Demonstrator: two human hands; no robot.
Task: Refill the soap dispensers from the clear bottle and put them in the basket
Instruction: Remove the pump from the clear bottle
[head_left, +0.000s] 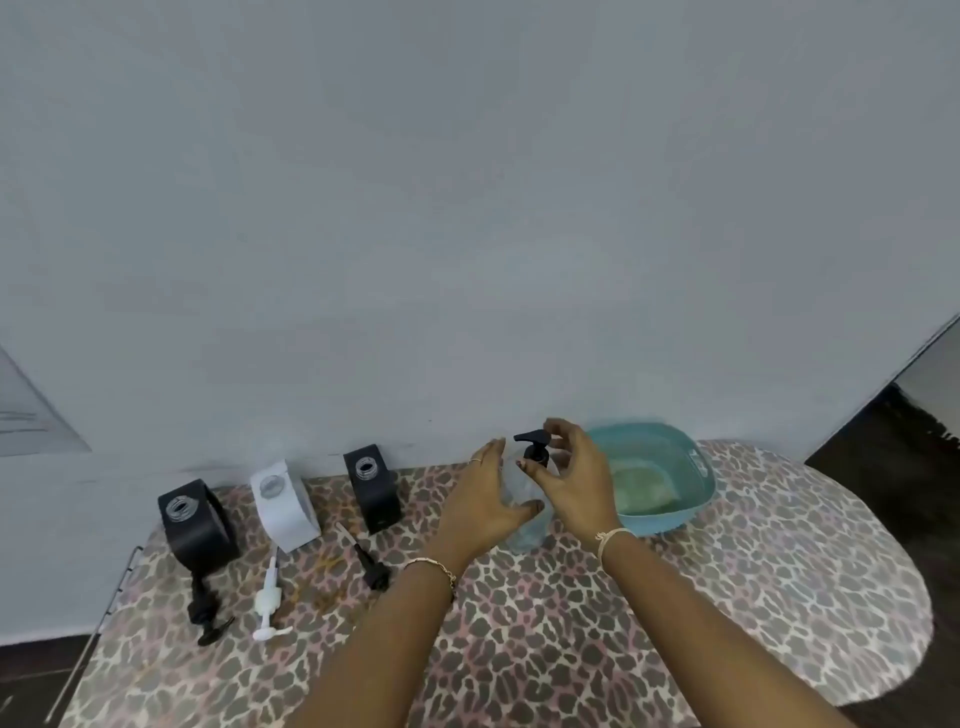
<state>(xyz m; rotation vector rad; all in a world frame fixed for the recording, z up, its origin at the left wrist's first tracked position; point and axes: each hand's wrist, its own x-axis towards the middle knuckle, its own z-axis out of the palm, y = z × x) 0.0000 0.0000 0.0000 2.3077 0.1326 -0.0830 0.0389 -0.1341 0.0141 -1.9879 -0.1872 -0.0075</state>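
A clear bottle (525, 535) with a black pump top (535, 448) stands upright near the wall. My left hand (485, 501) wraps around the bottle's body. My right hand (576, 480) pinches the black pump collar from the right. Three uncapped dispensers stand in a row to the left: a black one (197, 525), a white one (285, 506) and another black one (373, 488). Their pumps lie in front of them: black (205, 608), white (270, 597) and black (366, 558). A teal basket (660, 483) sits just right of my hands.
Everything rests on a table under a leopard-print cloth (571, 623), rounded at its right end. A plain grey wall (467, 234) rises right behind the objects. Dark floor (893, 436) shows at the right.
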